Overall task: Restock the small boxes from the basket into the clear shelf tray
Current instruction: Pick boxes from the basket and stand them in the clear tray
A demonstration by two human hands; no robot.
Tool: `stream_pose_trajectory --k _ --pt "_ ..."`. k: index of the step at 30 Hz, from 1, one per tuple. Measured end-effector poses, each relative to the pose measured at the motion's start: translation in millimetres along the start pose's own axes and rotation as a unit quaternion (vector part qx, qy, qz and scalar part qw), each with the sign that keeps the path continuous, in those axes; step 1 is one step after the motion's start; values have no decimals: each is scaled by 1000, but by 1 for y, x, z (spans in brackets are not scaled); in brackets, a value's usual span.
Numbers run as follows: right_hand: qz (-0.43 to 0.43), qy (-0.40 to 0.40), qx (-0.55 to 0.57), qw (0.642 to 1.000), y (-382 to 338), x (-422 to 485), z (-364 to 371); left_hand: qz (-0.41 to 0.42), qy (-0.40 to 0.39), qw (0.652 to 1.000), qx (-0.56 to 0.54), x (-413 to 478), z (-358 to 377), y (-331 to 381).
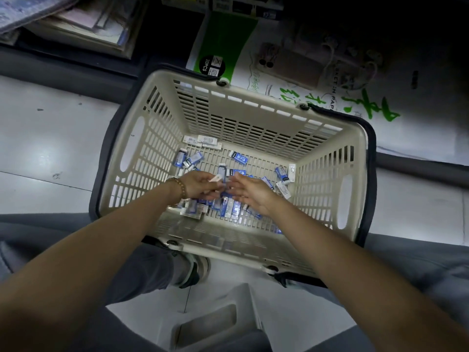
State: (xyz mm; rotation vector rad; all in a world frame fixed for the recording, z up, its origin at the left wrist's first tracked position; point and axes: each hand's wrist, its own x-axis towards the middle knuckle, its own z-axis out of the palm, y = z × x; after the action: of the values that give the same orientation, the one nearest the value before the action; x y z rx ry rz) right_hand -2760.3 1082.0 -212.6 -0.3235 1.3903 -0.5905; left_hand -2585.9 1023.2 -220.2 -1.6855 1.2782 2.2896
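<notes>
Both my hands are down in the cream basket (253, 115) at centre frame, over the scattered blue-and-white small boxes (229, 208) on its floor. My left hand (200, 185) has its grip pinched on one pale box (217, 178). My right hand (251, 193), just beside it, has loose, straightish fingers, grip apart.

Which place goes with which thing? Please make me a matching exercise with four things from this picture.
Things:
1. small boxes
2. bead bracelet
3. green-and-white package
4. shoe

Places:
A. around the wrist of the left hand
B. on the floor beyond the far rim of the basket
C. on the bottom of the basket
D. on the floor at the near rim of the basket

Pairs: 1-C, 2-A, 3-B, 4-D
</notes>
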Motion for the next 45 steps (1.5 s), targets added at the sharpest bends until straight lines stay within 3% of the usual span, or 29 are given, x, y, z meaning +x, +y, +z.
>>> stream_pose_trajectory --k 2,4,8,13,15,18,21,24,26,29,31,33,36,39,43,45 --pt "1 21 -169 985 12 5 -7 -55 13 998 -41 0 -14 -7" --pt "-25 10 -356 934 29 11 -7 -102 34 992 -63 -1 -25 -15" --pt "-110 16 -464 879 52 25 2 -116 93 989 -4 4 -33 -23" --pt "-128 42 -580 803 61 28 -1 -112 73 991 -19 6 -32 -21" --pt "-122 26 -567 814 66 24 -3 -105 69 992 4 5 -31 -20" --pt "-114 13 -450 885 67 15 -7 -101 78 990 63 4 -30 -18" --pt "-119 25 -366 923 51 10 -4 -84 102 990 47 3 -29 -17" --pt "-129 58 -193 971 17 7 4 -30 167 980 103 -1 -32 -12" --pt "-141 77 -69 985 -8 4 9 2 179 978 110 -7 -33 -5" --pt "-143 70 55 986 -30 1 21 22 139 988 -61 -15 -31 9" --pt "-141 65 85 984 -35 0 31 32 100 972 -209 -23 -31 16" --pt "-138 63 99 983 -36 -1 40 39 84 963 -254 -31 -31 19" --pt "-139 53 109 983 -34 -1 54 41 61 968 -238 -43 -30 22" --pt "-146 64 68 985 -29 2 67 47 92 974 -200 -45 -32 18" --pt "-68 46 -119 989 -1 10 66 39 169 970 -171 -44 -47 14" --pt "-13 -20 -300 954 21 15 63 29 170 967 -188 -42 -56 15"
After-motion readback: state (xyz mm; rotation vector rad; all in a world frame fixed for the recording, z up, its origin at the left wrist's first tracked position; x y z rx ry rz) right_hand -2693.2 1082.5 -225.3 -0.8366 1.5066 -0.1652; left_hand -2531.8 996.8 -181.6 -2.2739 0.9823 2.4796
